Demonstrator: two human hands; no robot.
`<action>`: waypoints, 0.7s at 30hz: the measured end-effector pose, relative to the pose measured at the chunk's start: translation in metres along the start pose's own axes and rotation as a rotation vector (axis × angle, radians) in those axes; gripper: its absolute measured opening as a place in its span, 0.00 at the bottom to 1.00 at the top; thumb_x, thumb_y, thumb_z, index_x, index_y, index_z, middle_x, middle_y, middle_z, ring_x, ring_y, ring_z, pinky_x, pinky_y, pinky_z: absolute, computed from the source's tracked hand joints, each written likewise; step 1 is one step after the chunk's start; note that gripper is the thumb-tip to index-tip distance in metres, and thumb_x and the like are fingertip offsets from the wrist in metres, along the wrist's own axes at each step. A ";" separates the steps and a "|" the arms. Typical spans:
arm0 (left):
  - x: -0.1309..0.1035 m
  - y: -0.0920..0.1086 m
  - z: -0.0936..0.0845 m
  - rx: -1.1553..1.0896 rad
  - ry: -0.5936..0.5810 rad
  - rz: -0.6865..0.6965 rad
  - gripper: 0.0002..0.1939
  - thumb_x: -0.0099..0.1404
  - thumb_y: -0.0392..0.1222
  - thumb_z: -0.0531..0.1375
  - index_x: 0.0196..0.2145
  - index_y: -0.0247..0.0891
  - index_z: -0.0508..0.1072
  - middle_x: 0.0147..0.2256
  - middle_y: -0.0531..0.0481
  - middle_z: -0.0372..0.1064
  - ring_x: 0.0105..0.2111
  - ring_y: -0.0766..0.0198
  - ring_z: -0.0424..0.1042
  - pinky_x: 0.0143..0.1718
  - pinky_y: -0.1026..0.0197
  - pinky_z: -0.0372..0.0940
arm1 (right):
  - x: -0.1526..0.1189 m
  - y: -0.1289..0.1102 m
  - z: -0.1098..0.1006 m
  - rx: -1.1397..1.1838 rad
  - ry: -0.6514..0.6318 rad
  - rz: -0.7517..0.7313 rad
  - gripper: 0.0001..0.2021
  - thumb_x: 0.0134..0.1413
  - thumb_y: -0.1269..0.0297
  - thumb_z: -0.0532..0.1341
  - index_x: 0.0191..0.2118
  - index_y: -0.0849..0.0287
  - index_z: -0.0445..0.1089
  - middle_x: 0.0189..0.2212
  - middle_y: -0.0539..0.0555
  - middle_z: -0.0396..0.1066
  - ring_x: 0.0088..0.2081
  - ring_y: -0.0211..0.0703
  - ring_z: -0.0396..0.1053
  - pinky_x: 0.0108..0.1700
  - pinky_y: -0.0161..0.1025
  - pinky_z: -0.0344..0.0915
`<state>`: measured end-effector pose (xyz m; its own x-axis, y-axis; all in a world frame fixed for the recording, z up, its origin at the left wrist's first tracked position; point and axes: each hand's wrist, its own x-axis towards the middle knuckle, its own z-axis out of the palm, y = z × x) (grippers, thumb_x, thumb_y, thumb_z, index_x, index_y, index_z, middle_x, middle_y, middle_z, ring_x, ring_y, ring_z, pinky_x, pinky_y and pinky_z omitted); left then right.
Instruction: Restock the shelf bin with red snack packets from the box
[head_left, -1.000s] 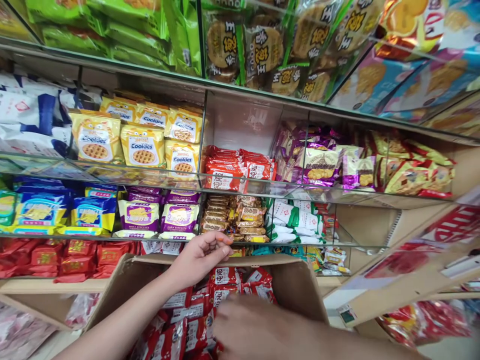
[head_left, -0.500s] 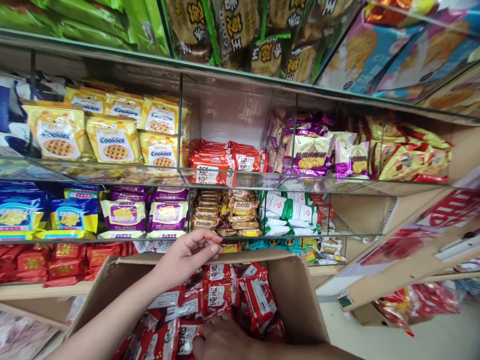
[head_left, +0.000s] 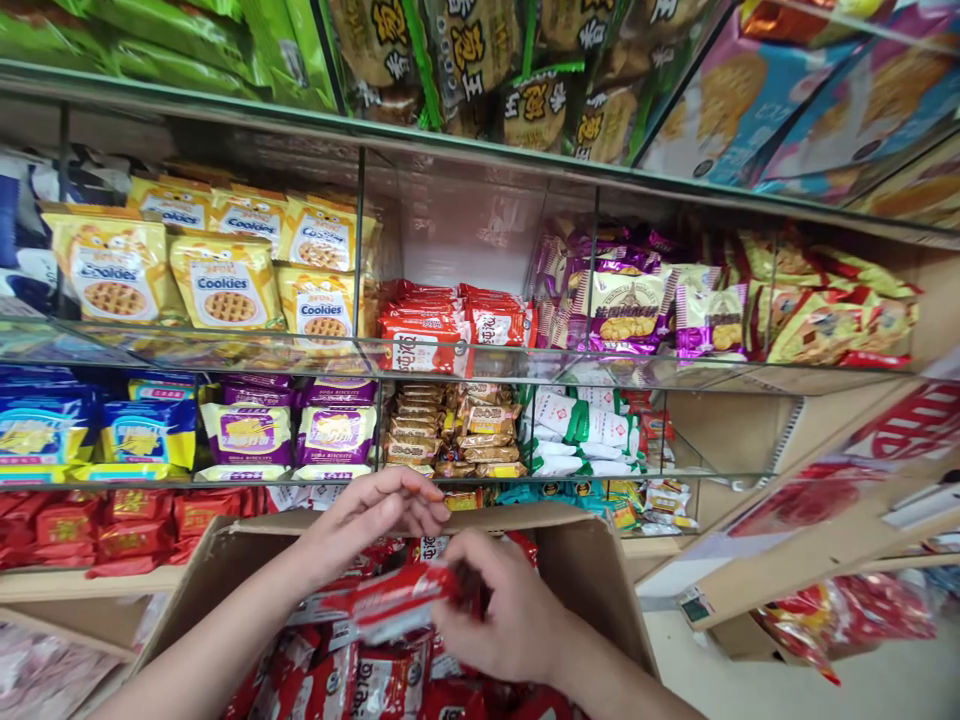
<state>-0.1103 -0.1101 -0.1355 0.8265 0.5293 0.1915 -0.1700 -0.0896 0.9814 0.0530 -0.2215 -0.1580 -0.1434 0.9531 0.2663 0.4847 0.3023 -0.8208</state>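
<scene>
A cardboard box [head_left: 600,590] full of red wrapped snack packets [head_left: 386,680] stands open below the shelves. Above its contents my right hand [head_left: 510,610] is closed on a red packet [head_left: 401,600], which is blurred by motion. My left hand [head_left: 382,515] hovers over the box's far edge, fingers curved and apart, with nothing seen in it. Similar red packets [head_left: 427,340] sit in two stacks on the middle shelf, between yellow cookie bags [head_left: 225,285] and purple packets [head_left: 626,305].
A glass shelf edge [head_left: 465,360] runs across just beyond my hands, with thin upright dividers. Brown snack packets [head_left: 487,420] and green-white packets [head_left: 581,420] fill the lower shelf. At the right is a slanted wooden panel [head_left: 750,590].
My right hand has risen out of the packets in the box, now with a red packet. My left hand's fingers have spread somewhat, and it has barely moved.
</scene>
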 end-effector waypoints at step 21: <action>0.004 0.001 0.020 0.219 0.070 -0.052 0.21 0.60 0.41 0.57 0.51 0.40 0.62 0.34 0.50 0.70 0.29 0.68 0.68 0.30 0.67 0.63 | 0.010 0.011 -0.003 -0.154 0.528 -0.076 0.13 0.60 0.66 0.45 0.24 0.56 0.50 0.17 0.45 0.53 0.19 0.32 0.54 0.23 0.31 0.50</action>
<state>-0.0962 -0.1246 -0.1336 0.7906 0.5944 0.1469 -0.0019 -0.2376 0.9714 0.0599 -0.2081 -0.1629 0.2502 0.7816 0.5714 0.6162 0.3267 -0.7167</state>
